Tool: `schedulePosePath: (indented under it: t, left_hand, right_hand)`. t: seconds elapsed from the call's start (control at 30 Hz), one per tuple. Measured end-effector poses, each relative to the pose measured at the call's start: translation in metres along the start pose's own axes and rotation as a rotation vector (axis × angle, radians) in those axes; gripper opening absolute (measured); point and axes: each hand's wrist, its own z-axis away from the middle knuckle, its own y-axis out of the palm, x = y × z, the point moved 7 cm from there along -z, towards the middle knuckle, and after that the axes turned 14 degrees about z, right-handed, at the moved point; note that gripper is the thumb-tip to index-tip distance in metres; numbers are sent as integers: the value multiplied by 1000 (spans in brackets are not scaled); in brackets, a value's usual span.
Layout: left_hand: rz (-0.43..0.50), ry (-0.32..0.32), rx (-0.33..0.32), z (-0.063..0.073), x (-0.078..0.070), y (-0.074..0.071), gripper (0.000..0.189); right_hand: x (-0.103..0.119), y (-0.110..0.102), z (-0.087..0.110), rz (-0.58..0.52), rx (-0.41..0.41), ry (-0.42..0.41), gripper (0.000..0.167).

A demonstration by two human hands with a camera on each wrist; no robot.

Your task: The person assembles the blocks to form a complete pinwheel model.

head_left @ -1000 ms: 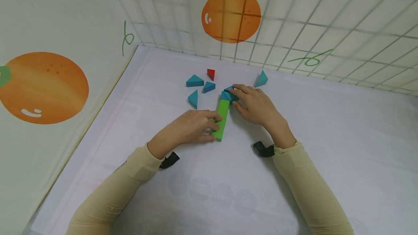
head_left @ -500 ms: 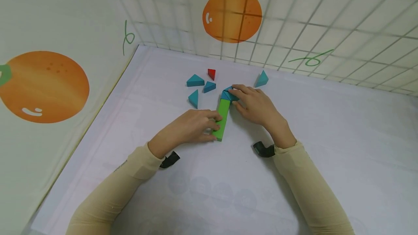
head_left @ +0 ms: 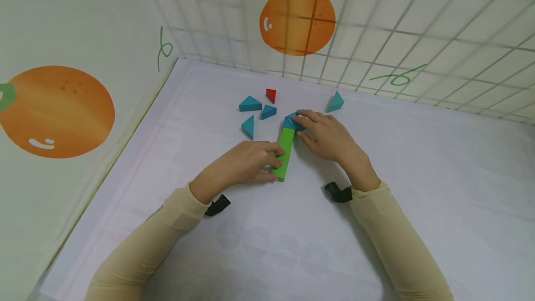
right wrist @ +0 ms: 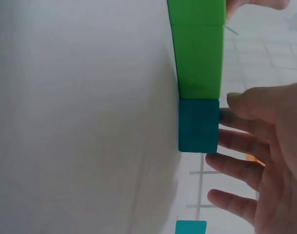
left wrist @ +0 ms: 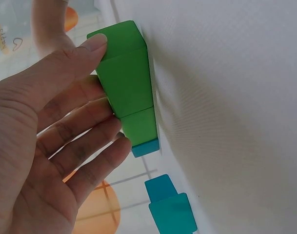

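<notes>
Two green blocks (head_left: 286, 145) lie end to end in a row on the white surface, with a seam between them in both wrist views. My left hand (head_left: 240, 164) rests its fingertips on the row, thumb near the close end (left wrist: 97, 44). At the far end sit several blue triangular blocks (head_left: 289, 122) fitted together. My right hand (head_left: 328, 134) touches these with its fingertips, fingers loosely extended; it partly covers them. In the right wrist view, the teal side (right wrist: 199, 126) of a blue block abuts the green.
Loose blue triangular blocks lie left of the row, including one nearby (head_left: 248, 127) and one farther back (head_left: 250, 104). A small red triangular block (head_left: 271, 95) lies behind. Another blue block (head_left: 336, 101) stands beyond the right hand. A white wall with orange prints (head_left: 297, 21) borders the back.
The farthest blue triangular block has slid toward the others under my right fingers, closing the small gap between them. My left hand stays in place on the green blocks.
</notes>
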Motion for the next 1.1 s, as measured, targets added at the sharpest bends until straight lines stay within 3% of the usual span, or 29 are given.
schedulePosePath:
  t: [0.9,1.1]
  left_hand:
    - [2,4,-11,0,-1,-1,29]
    - [8,-2,1,0,0,0,29]
  right_hand:
    - [0,2,0,-10,-13,-31,48]
    - [-10,-4,3,-10,-18,5,47]
